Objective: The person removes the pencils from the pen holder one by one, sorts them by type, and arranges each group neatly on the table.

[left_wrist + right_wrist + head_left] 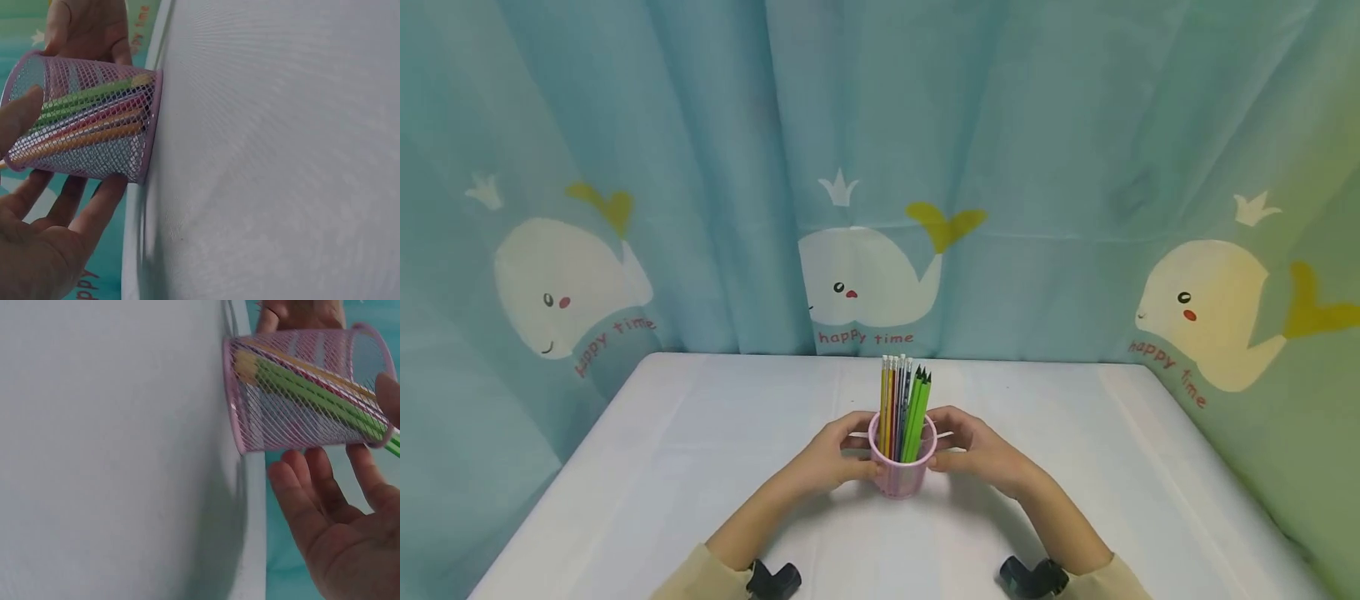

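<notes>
A pink mesh pencil cup [901, 481] stands upright on the white table, between the two hands. Green pencils [915, 423] with dark tips lean to its right side; several thinner pencils in yellow, red and grey [893, 400] rise beside them. The left hand [831, 456] holds the cup from the left, thumb at the front near the rim and fingertips against the mesh in the left wrist view. From the right, the right hand [981, 452] holds it with its thumb at the rim. Its index finger meets the side, while other fingers spread lower down in the right wrist view.
The white table [700, 467] reaches back to a blue-green curtain [1037, 167] printed with whales. Dark wrist-worn devices, one at the left sleeve [773, 579] and one at the right sleeve [1033, 577], sit low over the near part of the table.
</notes>
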A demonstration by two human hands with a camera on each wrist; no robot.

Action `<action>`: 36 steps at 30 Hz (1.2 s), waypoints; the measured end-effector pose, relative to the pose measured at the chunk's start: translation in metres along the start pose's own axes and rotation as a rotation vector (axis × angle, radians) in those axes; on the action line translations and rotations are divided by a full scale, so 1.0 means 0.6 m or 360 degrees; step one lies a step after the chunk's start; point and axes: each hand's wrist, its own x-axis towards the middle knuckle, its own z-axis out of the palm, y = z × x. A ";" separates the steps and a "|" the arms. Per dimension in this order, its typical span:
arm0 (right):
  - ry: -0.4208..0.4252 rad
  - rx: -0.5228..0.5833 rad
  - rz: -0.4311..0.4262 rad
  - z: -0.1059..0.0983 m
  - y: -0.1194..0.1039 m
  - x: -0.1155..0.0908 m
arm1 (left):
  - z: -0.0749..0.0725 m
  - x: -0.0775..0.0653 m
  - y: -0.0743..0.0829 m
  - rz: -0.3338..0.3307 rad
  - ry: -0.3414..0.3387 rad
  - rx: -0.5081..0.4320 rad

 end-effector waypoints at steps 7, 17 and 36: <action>0.0133 -0.0097 0.0040 -0.007 -0.019 -0.010 | -0.001 -0.004 -0.005 0.0026 0.0000 -0.0043; 0.0485 -0.0010 -0.0094 0.009 -0.037 -0.011 | 0.006 -0.010 -0.006 0.0012 0.0020 -0.0094; 0.0727 0.0086 -0.0014 0.042 -0.022 0.002 | 0.017 -0.012 0.001 0.0039 0.0029 -0.0088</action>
